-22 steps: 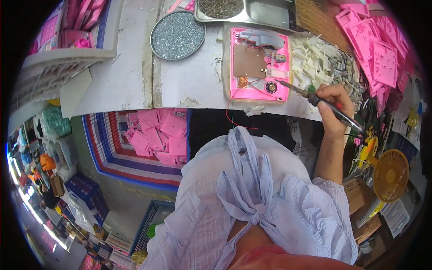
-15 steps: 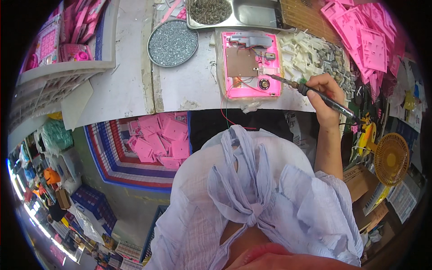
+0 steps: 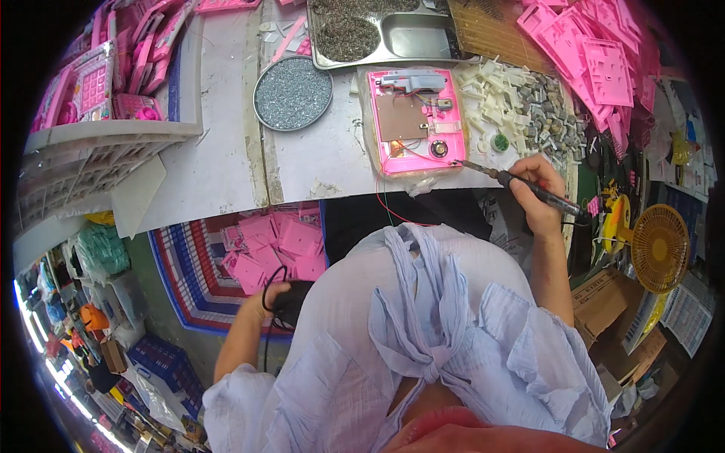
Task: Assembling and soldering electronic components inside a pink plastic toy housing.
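My right hand (image 3: 541, 195) is closed round the dark handle of a soldering iron (image 3: 550, 198). Its tip meets the lower right corner of a pink plastic housing (image 3: 408, 162), close to a small round speaker (image 3: 439, 148). Inside the housing are a brown board (image 3: 402, 118), a grey plastic part (image 3: 411, 81) and thin wires. Red and green wires hang from its near edge toward my body. Low at my left side, my left hand (image 3: 273, 297) is at a black item (image 3: 294, 302) with a looped black cord; its fingers are mostly hidden there.
A round dish of small metal pieces (image 3: 294, 93) stands left of the housing, a steel tray (image 3: 420, 57) behind it. White and metal parts (image 3: 495, 98) lie in piles to the right, with pink panels (image 3: 604, 68) beyond. A crate (image 3: 189, 260) of pink parts sits below the table.
The iron's tip has moved from the housing's right middle to its lower right corner, my right hand coming nearer. My left hand has come into view at the black item.
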`<state>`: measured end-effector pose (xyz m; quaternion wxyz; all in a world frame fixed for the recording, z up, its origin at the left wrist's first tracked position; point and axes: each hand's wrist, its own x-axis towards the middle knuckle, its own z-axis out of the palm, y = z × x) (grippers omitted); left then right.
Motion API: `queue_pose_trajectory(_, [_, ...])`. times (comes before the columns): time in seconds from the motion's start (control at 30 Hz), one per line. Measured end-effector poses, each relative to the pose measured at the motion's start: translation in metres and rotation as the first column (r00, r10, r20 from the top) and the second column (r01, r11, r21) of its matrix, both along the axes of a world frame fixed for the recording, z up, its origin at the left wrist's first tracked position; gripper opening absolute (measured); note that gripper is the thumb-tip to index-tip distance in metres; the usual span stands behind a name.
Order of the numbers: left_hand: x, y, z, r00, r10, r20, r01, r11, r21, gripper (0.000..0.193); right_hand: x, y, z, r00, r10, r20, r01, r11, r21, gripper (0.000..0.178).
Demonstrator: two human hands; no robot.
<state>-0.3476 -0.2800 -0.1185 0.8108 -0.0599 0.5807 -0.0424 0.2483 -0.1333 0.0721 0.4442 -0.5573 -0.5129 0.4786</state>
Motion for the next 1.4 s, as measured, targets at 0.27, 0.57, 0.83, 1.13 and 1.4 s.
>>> queue_pose_trajectory(0.27, [0.129,0.176,0.146,0.809,-0.572,-0.135,0.586,0.766,0.265,0.019,0.029,-0.027,-0.011,0.998,-0.053,-0.040,0.052,0.999,-0.009,0.018])
queue_pose_trajectory(0.57, [0.282,0.236,0.168,0.439,-0.889,-0.130,0.832,0.347,0.434,0.061,0.048,-0.031,-0.031,0.987,-0.097,-0.127,0.109,0.989,0.097,0.019])
queue_pose_trajectory(0.83, [0.307,0.211,0.179,0.171,-0.792,-0.587,0.723,-0.304,0.621,0.058,0.072,-0.028,-0.056,0.971,-0.053,-0.231,0.092,0.983,0.161,0.023])
queue_pose_trajectory(1.13, [0.314,0.222,0.199,0.532,-0.164,-0.831,0.580,-0.644,0.498,0.040,0.085,-0.006,-0.059,0.976,-0.077,-0.205,0.137,0.945,0.296,0.026])
queue_pose_trajectory(1.4, [0.308,0.233,0.147,0.527,-0.131,-0.840,0.248,-0.921,0.300,0.039,0.086,-0.016,-0.051,0.975,-0.108,-0.196,0.170,0.928,0.333,0.028])
